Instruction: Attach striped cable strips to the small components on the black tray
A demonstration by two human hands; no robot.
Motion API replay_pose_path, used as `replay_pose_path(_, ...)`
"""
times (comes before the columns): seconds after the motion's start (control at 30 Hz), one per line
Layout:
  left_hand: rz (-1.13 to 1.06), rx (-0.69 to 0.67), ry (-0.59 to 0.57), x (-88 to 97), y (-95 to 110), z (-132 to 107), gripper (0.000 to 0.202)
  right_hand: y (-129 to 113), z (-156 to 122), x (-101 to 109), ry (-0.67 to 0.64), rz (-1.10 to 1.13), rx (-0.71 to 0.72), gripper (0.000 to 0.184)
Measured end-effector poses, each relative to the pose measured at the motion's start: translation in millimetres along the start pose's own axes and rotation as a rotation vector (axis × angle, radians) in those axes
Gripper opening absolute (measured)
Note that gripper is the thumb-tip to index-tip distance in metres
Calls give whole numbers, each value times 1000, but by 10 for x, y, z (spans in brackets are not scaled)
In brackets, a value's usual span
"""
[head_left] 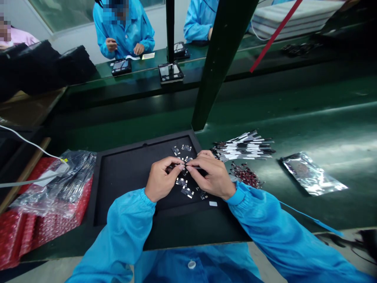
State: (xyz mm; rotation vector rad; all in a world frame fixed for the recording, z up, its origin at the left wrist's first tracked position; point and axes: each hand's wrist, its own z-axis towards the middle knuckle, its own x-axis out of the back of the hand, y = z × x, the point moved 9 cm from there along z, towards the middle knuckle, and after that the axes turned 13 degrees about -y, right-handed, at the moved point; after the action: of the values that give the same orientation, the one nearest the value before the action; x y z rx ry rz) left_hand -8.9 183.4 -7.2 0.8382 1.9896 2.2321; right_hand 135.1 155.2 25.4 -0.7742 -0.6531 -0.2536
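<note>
My left hand and my right hand meet fingertip to fingertip over a black foam tray. Thumb and index finger are pinched on each hand, around something small and dark that the fingers mostly hide. Small circuit boards lie in the tray below and around the fingertips, among them one board near the front and another behind the hands. Just right of my right hand are a fan of black and white strips and a pile of small parts with red wires.
Silvery bag lies at right. Clear plastic bags rest on red bubble wrap at left. A dark green post rises behind the tray. Across the bench, a co-worker in blue sits by a black-framed device.
</note>
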Motion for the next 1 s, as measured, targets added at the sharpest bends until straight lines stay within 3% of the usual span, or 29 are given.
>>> replay_pose_path(0.77,16,-90,-8,16,98,-2,5,-26,-7,-31,-7,-22,32,9)
replay_pose_path(1.0,-131,-55,-26,-38,-20,20,12,18,9,20,34,-45,-2,9)
